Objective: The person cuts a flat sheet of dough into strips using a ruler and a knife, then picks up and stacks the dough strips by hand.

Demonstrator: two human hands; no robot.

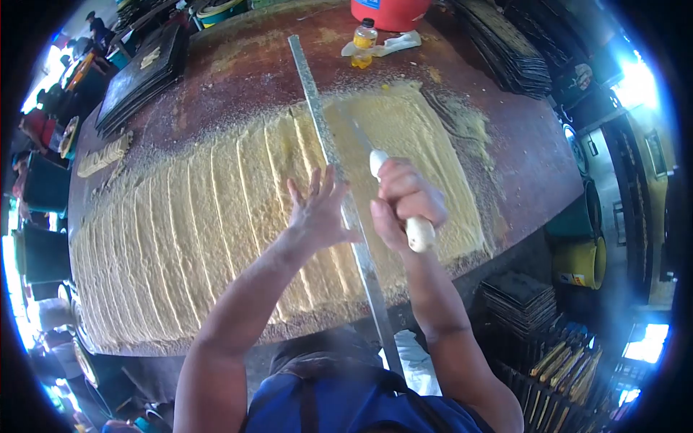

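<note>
- The reddish table [534, 184], strewn with crumbs, lies under the metal bar [327, 141].
- The pale, crumbly sheet [253, 209] spreads both sides of the bar, lined in strips to its left, mostly smooth to its right.
- Left hand [321, 216]: fingers spread on the bar, thumb across it.
- Right hand [408, 202]: just right of the bar, fist wrapped around the white-handled knife [376, 162].
- Right of the bar's far end: red tub [393, 14], bottle [364, 36].
- Well right of the bar: yellow bucket [583, 265].

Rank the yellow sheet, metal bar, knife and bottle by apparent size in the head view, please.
1. Yellow sheet
2. Metal bar
3. Knife, partly covered by the right hand
4. Bottle, farther from the camera
</note>
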